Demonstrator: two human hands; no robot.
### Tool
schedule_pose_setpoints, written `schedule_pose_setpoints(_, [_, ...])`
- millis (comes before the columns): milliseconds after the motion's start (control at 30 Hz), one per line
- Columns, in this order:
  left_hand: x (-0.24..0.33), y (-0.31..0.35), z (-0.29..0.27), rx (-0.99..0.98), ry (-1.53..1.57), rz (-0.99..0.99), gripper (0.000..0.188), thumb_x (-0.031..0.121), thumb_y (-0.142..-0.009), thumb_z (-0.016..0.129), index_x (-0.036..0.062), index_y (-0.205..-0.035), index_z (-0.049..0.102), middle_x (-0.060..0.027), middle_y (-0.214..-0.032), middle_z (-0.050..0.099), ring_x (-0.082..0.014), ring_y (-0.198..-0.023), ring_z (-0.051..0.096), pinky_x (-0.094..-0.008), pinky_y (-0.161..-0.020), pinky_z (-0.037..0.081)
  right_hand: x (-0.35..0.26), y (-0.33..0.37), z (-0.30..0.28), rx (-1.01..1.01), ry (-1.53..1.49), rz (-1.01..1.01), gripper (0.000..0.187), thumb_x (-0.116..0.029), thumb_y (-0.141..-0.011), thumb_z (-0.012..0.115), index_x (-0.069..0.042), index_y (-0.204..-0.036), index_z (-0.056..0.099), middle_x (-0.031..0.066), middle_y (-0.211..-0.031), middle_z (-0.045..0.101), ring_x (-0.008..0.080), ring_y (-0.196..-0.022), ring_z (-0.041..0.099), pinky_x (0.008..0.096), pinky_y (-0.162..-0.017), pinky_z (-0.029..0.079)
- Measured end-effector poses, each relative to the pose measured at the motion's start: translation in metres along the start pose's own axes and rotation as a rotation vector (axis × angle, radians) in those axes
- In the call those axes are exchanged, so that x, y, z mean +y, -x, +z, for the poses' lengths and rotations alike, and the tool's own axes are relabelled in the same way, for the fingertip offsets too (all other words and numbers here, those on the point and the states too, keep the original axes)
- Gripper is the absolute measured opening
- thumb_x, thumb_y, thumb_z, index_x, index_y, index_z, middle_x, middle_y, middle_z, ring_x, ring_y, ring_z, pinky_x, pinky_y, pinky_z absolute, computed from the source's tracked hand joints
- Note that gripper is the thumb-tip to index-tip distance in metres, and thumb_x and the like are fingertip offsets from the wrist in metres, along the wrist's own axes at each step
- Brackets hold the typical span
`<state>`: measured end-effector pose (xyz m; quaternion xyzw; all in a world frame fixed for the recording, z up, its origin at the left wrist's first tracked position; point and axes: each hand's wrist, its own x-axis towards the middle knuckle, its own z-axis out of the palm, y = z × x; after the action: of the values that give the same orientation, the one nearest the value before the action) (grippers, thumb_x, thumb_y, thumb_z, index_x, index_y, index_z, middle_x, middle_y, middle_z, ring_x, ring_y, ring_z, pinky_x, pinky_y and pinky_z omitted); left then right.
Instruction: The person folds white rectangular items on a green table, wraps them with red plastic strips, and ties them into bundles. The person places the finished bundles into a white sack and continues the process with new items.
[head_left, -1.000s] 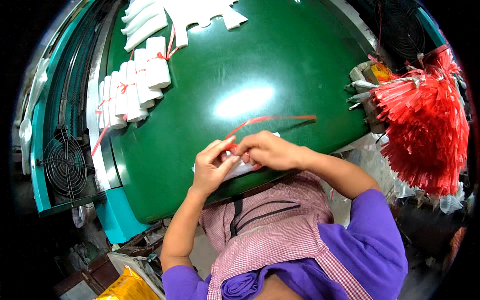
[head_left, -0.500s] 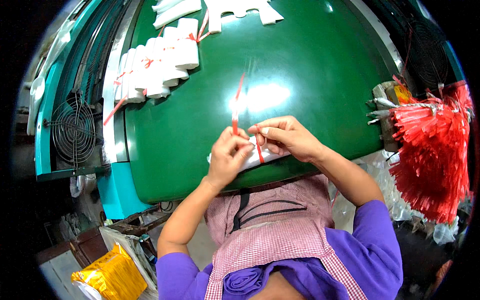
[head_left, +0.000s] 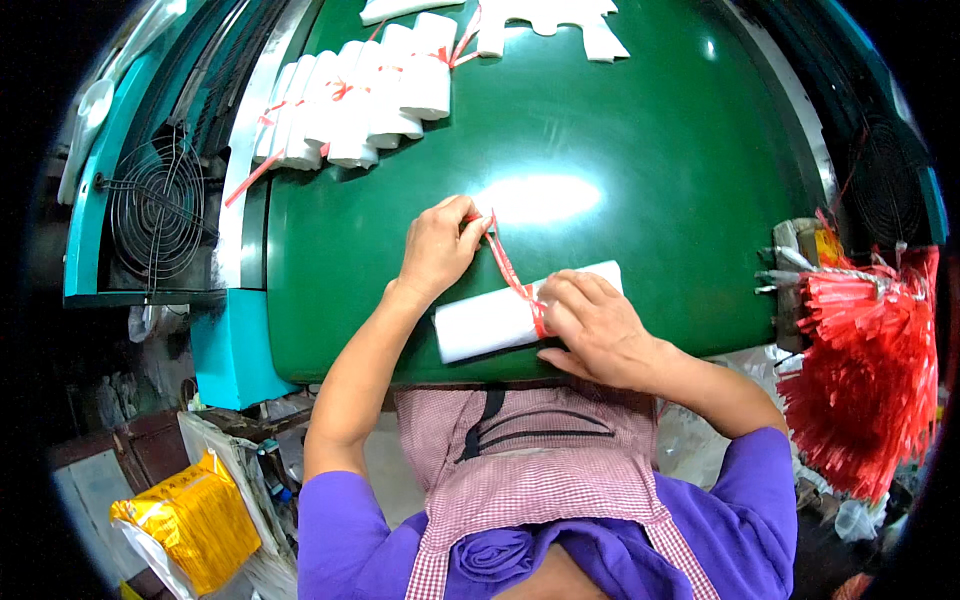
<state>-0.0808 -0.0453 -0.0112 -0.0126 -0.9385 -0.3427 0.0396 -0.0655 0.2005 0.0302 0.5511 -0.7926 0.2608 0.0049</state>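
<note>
A white roll (head_left: 485,325), which looks like rolled plastic bags, lies slightly tilted near the front edge of the green table (head_left: 370,250). Around its middle runs a red plastic strip (head_left: 505,262), knotted on top. My left hand (head_left: 436,248) is closed, pinching the strip's free end and drawing it up and away to the left of the knot. Over the right half of the roll, my right hand (head_left: 600,335) grips it, fingers across the top and thumb on the near side. The thumb and fingers hide part of the roll and the knot.
Several white rolls tied with red strips (head_left: 350,105) lie at the far left. Flat white cut sheets (head_left: 550,15) are at the far edge. A thick bunch of red strips (head_left: 860,370) hangs at the right. Wire fan guards (head_left: 158,215) flank the table; a yellow package (head_left: 195,520) sits lower left.
Both hands were together at the knot. My left hand has pulled away up and left with the strip's end; my right has moved down onto the roll. The whole view has shifted somewhat.
</note>
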Motion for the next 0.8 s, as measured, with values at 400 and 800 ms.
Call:
schedule_pose_setpoints(400, [-0.023, -0.114, -0.044, 0.471, -0.345, 0.566, 0.036, 0.023, -0.081, 0.066, 0.0125, -0.115, 0.061, -0.0078, -0.126, 0.054, -0.0296, -0.119, 0.048, -0.0432, -0.099, 0.038, 0.206, -0.192, 0.057, 0.459, -0.440, 0.059, 0.031, -0.017, -0.087, 0.058, -0.006, -0.115, 0.058, 0.0159, -0.108, 0.064, 0.0309, -0.096, 0.062, 0.0388, -0.084, 0.049])
schedule_pose_setpoints(800, [-0.078, -0.161, 0.005, 0.514, -0.619, 0.214, 0.038, 0.016, -0.082, 0.058, 0.0190, -0.120, 0.060, -0.0008, -0.138, 0.048, -0.0279, -0.129, 0.039, -0.0448, -0.104, 0.029, 0.338, -0.224, 0.009, 0.256, 0.755, 0.554, 0.032, -0.035, -0.091, 0.052, -0.007, -0.103, 0.063, 0.0091, -0.106, 0.061, 0.0273, -0.103, 0.056, 0.0434, -0.085, 0.046])
